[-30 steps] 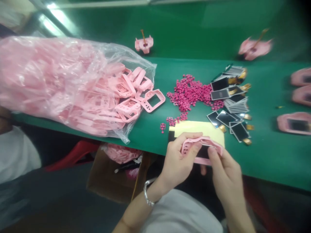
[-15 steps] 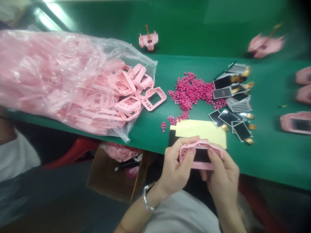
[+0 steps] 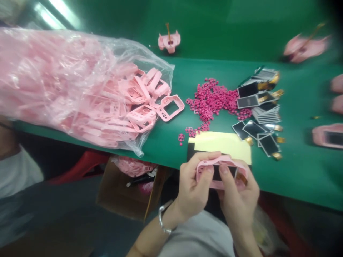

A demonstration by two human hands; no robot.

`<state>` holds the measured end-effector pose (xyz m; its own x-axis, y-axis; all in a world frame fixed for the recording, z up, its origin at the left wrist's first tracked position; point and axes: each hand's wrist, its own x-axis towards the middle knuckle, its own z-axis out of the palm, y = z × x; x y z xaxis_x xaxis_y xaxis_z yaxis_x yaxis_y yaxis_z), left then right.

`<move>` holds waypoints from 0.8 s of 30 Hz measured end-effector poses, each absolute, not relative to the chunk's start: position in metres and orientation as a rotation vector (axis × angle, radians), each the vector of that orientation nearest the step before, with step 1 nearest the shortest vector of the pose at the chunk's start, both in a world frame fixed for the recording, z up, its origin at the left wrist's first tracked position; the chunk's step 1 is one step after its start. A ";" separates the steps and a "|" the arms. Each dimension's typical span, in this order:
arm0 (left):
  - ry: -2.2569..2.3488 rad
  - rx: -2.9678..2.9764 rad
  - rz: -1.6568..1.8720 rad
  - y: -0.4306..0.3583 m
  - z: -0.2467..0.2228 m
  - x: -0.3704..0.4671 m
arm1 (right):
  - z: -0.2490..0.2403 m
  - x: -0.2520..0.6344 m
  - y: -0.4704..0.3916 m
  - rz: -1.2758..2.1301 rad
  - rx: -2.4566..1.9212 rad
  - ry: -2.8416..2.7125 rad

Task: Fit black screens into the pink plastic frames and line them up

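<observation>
Between both hands is a pink plastic casing (image 3: 214, 184) with a dark display screen (image 3: 218, 173) inside its frame. My left hand (image 3: 194, 185) grips the casing's left end, its thumb at the screen's edge. On the other end, my right hand (image 3: 238, 194) is closed, with its thumb pressed flat on the screen. A gold ribbon cable (image 3: 242, 178) shows at the casing's right side. Just behind the hands lies a yellow sheet (image 3: 222, 142) on a black pad (image 3: 190, 151).
Left on the green table (image 3: 166, 150) lies a clear bag (image 3: 66, 78) full of pink casings. Magenta button pieces (image 3: 214, 100) are heaped mid-table, beside loose display screens (image 3: 268, 142). A cardboard box (image 3: 123, 200) stands below the edge. Another person's sleeve (image 3: 21, 171) shows at left.
My right thumb has moved left from the screen's right edge onto its face. The gold ribbon cable has come into sight at the casing's right. The view has shifted slightly.
</observation>
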<state>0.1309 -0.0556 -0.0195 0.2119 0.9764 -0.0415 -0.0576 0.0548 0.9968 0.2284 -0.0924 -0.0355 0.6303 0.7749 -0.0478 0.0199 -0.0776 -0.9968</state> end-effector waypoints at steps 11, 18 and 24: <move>1.172 1.019 1.080 -0.043 -0.030 0.125 | -0.030 0.250 -0.090 1.221 -1.518 -0.828; 1.207 0.666 1.188 -0.026 -0.045 0.120 | -0.052 0.304 -0.092 0.244 -1.886 -1.664; 1.113 0.830 0.986 -0.037 -0.047 0.143 | -0.068 0.310 -0.097 0.137 -1.760 -1.792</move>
<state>0.1428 -0.0367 -0.0470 0.1371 0.9345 -0.3285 -0.2130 0.3516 0.9116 0.3096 -0.0974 -0.0676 0.0762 0.9341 0.3487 0.8703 0.1084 -0.4804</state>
